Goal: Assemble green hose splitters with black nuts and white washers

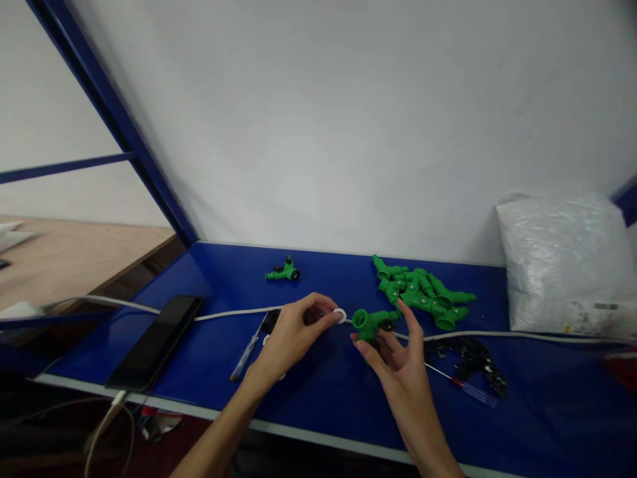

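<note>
Between the thumb and finger of my left hand (298, 328) is a small white ring (340, 315). My right hand (401, 362) grips a green plastic hose splitter (367, 322), its round open mouth turned up toward the ring and a black part on its side. The ring is close to that mouth but apart from it. Behind my right hand lies a pile of several similar green splitters (418, 289). One more green splitter with black parts (283, 269) stands alone at the back left. Small white and black pieces lie partly hidden beside my left wrist.
A black phone (155, 342) lies on the blue table (209, 372), crossed by a white cable (233, 313). Two screwdrivers, one clear-handled (243, 358) and one purple-handled (475, 392), flank my hands. Small black parts (470, 358) and a white plastic package (562, 259) are at right.
</note>
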Motion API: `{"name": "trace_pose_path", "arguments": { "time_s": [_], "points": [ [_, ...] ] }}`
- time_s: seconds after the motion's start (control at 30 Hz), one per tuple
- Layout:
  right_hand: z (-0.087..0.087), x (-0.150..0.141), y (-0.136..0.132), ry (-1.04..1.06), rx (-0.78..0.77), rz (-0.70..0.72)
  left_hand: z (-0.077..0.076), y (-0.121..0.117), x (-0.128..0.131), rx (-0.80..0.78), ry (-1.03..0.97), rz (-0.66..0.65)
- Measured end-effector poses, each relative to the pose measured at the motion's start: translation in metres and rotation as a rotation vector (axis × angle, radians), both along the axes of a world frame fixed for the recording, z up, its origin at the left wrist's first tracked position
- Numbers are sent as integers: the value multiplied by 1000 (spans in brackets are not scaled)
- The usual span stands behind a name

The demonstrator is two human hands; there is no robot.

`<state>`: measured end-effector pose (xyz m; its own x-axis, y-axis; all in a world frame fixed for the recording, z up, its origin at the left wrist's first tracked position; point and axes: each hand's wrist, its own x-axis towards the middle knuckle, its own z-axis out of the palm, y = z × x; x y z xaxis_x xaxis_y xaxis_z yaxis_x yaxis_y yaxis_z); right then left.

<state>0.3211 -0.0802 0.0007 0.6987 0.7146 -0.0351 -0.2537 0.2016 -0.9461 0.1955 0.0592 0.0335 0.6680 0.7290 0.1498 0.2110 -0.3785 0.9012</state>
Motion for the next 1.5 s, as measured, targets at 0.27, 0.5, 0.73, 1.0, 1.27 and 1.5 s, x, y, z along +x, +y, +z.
{"name": "trace_pose_path", "arguments": {
  "time_s": [0.27,0.5,0.73,1.0,1.27,1.5],
  "points": [
    [-5,32,20,-150,-85,-75,10,29,76,-200,-185,-306],
    [2,23,11,-127,-65,-10,-2,23,74,-328,-205,-301],
    [-1,22,13,-96,-38,-90,-2,28,73,-352,-202,-233],
    [-2,24,13,-168,34,-143,-3,24,71,-366,-204,-270],
    [-3,23,10,-162,71,-124,1,23,70,-375,-221,-285],
    [-5,24,7,-108,79,-78,2,23,70,-433,-215,-294]
  ]
}}
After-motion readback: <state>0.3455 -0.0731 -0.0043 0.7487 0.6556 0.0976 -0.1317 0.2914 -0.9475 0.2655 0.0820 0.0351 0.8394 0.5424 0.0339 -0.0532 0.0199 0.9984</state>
